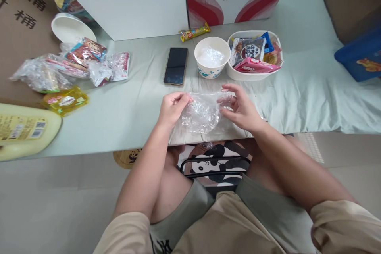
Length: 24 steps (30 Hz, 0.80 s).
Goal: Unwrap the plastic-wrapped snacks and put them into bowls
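Note:
A crumpled clear plastic bag [201, 113] lies at the near edge of the pale green table [133, 115], stretched between both hands. My left hand [172, 107] pinches its left end with the fingers curled. At the bag's right end, my right hand [240, 108] grips the top edge between thumb and fingers. Just behind the bag stands a white paper bowl [212, 62] lined with clear plastic.
A black phone [176, 66] lies left of the bowl. A white tub of snack packets [254, 56] stands to its right, a wrapped candy bar [195, 32] behind. Snack bags [68, 67], a lid [71, 27] and a yellow bottle [26, 129] sit left; cartons stand behind.

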Motion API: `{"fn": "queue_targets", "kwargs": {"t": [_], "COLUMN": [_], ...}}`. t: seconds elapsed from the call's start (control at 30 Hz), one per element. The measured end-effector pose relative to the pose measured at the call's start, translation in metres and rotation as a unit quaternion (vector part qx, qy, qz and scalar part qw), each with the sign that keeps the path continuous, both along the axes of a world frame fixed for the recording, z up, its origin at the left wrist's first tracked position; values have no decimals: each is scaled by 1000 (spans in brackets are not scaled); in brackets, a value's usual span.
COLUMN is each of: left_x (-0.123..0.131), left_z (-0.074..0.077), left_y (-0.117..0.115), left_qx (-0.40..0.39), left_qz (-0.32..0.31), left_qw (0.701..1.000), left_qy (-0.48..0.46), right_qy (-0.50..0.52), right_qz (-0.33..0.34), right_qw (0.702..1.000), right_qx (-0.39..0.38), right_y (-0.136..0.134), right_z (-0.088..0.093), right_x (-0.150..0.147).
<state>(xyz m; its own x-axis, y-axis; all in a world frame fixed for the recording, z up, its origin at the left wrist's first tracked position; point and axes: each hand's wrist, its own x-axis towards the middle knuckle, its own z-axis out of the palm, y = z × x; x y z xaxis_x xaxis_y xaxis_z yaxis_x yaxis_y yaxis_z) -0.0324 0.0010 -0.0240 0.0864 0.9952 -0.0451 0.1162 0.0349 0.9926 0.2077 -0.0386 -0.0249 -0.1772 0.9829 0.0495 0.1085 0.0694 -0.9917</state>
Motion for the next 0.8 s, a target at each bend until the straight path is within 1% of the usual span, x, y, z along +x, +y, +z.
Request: {"fn": "queue_targets", "kwargs": {"t": [0.1,0.23,0.33,0.4,0.47,0.57,0.6,0.67,0.73,0.8], "left_x": [2,8,9,8,8,11,12,14,15,15], "left_z": [2,13,19,21,20,17,17,16,15,13], "left_y": [1,-2,-5,-6,-6,-7,-7,-8,-9,-8], "left_qx": [-26,-54,-58,-69,-106,-196,-211,-202,-179,-167], "left_qz": [-4,-32,-45,-46,-61,-111,-119,-116,-110,-108], "left_qw": [998,988,981,976,968,953,951,956,961,967], "left_qy": [-56,-144,-180,-202,-219,-202,-191,-181,-179,-156], "right_qy": [27,99,88,75,78,103,113,113,79,47], "right_qz": [2,-32,-7,12,-2,-56,-64,-52,-19,6], "right_qw": [1000,994,993,992,993,991,990,990,994,995], "right_qx": [-4,-30,-77,-96,-94,-67,-63,-66,-75,-83], "right_y": [1,2,1,-2,-3,-2,-1,1,2,2], "right_z": [-1,4,9,12,14,14,13,12,11,12], "right_x": [2,4,2,-1,-3,-4,-4,-3,-2,0]}}
